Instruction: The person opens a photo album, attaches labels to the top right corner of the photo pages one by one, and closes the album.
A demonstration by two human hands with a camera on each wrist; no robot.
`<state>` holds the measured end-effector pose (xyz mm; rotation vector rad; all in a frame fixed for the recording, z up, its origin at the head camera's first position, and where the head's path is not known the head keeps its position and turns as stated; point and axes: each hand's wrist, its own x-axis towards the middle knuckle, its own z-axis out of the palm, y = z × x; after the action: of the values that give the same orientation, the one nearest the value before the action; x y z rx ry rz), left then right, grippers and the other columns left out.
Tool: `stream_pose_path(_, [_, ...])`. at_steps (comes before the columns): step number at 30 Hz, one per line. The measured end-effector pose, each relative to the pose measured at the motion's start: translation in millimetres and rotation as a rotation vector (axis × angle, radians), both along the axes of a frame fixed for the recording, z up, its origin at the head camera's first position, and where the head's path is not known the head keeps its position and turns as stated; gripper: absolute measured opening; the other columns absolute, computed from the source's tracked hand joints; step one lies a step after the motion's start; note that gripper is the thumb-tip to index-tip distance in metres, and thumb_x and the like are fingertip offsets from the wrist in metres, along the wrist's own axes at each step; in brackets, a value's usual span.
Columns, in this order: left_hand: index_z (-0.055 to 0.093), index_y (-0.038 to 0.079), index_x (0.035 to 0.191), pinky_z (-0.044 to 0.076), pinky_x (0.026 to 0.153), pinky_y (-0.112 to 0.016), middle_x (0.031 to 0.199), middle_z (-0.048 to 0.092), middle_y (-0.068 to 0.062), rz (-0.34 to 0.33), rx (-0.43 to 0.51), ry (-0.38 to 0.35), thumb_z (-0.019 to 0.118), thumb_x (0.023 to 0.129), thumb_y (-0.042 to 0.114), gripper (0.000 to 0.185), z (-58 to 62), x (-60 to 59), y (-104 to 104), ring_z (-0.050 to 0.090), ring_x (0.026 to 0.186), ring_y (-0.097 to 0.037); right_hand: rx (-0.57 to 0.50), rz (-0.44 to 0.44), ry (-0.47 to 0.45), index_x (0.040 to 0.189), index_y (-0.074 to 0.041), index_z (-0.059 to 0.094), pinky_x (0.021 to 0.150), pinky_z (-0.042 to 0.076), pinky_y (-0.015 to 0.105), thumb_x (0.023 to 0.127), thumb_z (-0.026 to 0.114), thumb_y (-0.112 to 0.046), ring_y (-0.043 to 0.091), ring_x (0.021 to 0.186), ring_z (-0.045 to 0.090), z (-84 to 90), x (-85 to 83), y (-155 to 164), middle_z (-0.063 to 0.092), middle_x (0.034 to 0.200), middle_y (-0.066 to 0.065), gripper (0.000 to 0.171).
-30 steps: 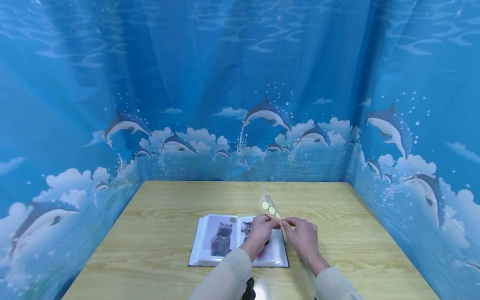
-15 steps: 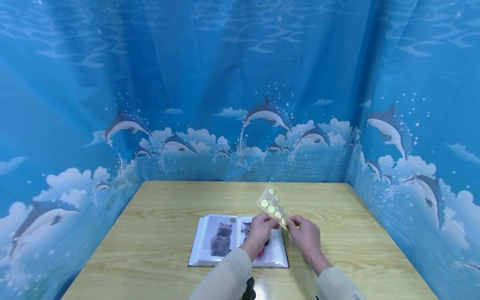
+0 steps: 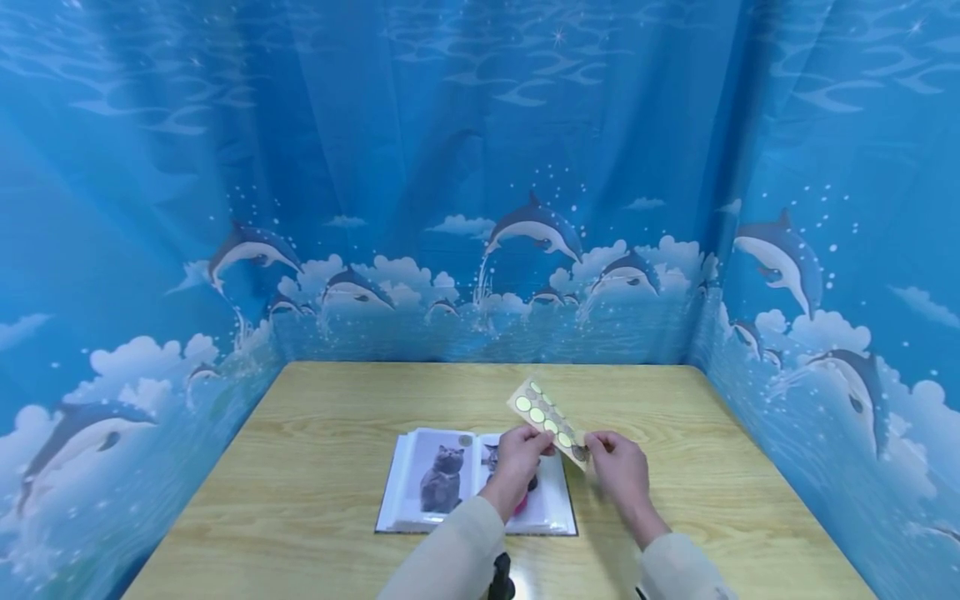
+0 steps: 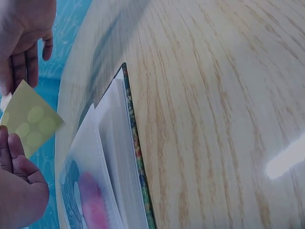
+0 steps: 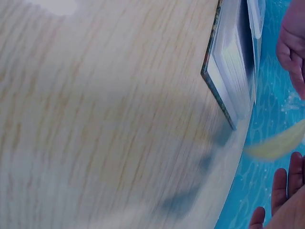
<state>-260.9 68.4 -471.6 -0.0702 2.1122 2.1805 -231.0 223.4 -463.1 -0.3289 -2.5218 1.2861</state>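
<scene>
A sheet of round yellow stickers [image 3: 537, 414] is raised over the right side of an open photo album [image 3: 557, 504]. My left hand [image 3: 519, 458] pinches the sheet near its lower edge. Just past the sheet's lower right corner, my right hand [image 3: 621, 473] pinches a small round sticker, mostly covered by the fingertips; its pale back [image 4: 5, 101] shows in the left wrist view. A greyish round spot marks the sheet beside those fingers. The album's left page carries a grey cat photo [image 3: 441, 481] with a small round sticker [image 3: 467, 441] above it. My left hand covers much of the right page's picture.
The album lies on a wood-grain table [image 3: 352, 400]. Blue curtains [image 3: 420, 208] with dolphins stand behind and along both sides. A small black object [image 3: 500, 577] shows at the bottom edge between my sleeves.
My right hand has moved right and slightly down, away from the sheet's corner, with a sticker peeled off. The sheet has turned to face the head camera more. My left hand stays nearly still.
</scene>
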Motion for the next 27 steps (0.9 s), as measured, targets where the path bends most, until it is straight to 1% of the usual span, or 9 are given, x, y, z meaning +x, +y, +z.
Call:
stream_pose_path(2, [0.072,0.006,0.091,0.051,0.076,-0.037,0.079,0.07,-0.003,-0.003,0.009,-0.008,0.068,0.091,0.017,0.011,0.2,0.5,-0.1,0.063,0.074,-0.012,-0.01,-0.013,0.0,0.103,-0.003,0.074,0.074,0.049,0.035,0.098,0.062,-0.026,0.024,0.085,0.062,0.3,0.4,4.9,0.072,0.099,0.011,0.026])
stream_pose_path(6, [0.072,0.007,0.092,0.049,0.073,-0.031,0.082,0.071,-0.007,-0.024,0.017,-0.02,0.068,0.092,0.017,0.011,1.0,2.6,1.2,0.064,0.075,-0.013,-0.005,-0.052,0.006,0.103,-0.004,0.074,0.071,0.047,0.033,0.099,0.06,-0.027,0.024,0.086,0.062,0.4,0.7,16.4,0.072,0.101,0.013,0.027])
stream_pose_path(10, [0.072,0.006,0.094,0.049,0.074,-0.03,0.087,0.072,-0.012,-0.068,0.019,-0.04,0.068,0.092,0.017,0.012,-0.4,5.8,6.0,0.067,0.08,-0.019,-0.015,-0.076,-0.011,0.108,-0.003,0.072,0.074,0.049,0.036,0.1,0.058,-0.029,0.028,0.093,0.063,1.3,1.1,26.9,0.071,0.108,0.015,0.031])
stream_pose_path(13, [0.072,0.005,0.093,0.051,0.074,-0.031,0.086,0.072,-0.012,-0.112,0.005,-0.031,0.067,0.092,0.016,0.012,-3.2,8.4,11.0,0.067,0.08,-0.02,-0.026,-0.085,-0.021,0.111,-0.003,0.071,0.076,0.049,0.039,0.101,0.057,-0.031,0.03,0.096,0.063,2.2,1.4,32.7,0.07,0.11,0.016,0.033])
stream_pose_path(17, [0.071,0.005,0.09,0.051,0.069,-0.029,0.081,0.071,-0.008,-0.165,-0.05,-0.015,0.067,0.092,0.016,0.011,-7.6,12.7,18.0,0.065,0.073,-0.014,-0.028,-0.098,-0.019,0.112,-0.003,0.071,0.075,0.048,0.037,0.101,0.057,-0.031,0.027,0.091,0.062,2.7,1.2,37.3,0.07,0.108,0.015,0.033])
stream_pose_path(20, [0.071,0.006,0.087,0.049,0.065,-0.025,0.078,0.071,-0.005,-0.194,-0.082,-0.021,0.068,0.092,0.016,0.01,-9.3,17.6,22.7,0.064,0.07,-0.012,-0.028,-0.105,-0.021,0.111,-0.003,0.071,0.071,0.046,0.034,0.1,0.057,-0.03,0.025,0.085,0.06,3.1,1.2,38.5,0.07,0.106,0.014,0.033])
stream_pose_path(23, [0.071,0.005,0.085,0.047,0.06,-0.022,0.074,0.07,-0.004,-0.23,-0.104,-0.026,0.067,0.091,0.013,0.011,-10.3,21.9,26.5,0.062,0.067,-0.012,-0.037,-0.107,-0.031,0.113,-0.003,0.07,0.07,0.046,0.033,0.101,0.057,-0.031,0.024,0.085,0.059,3.7,1.1,38.5,0.07,0.107,0.014,0.033])
stream_pose_path(27, [0.071,0.005,0.082,0.043,0.055,-0.019,0.069,0.067,-0.003,-0.274,-0.179,-0.034,0.064,0.093,0.009,0.014,-10.4,24.6,30.2,0.061,0.063,-0.012,-0.061,-0.106,-0.047,0.114,-0.004,0.069,0.074,0.047,0.033,0.101,0.056,-0.032,0.026,0.092,0.059,3.5,0.9,38.3,0.069,0.109,0.014,0.034])
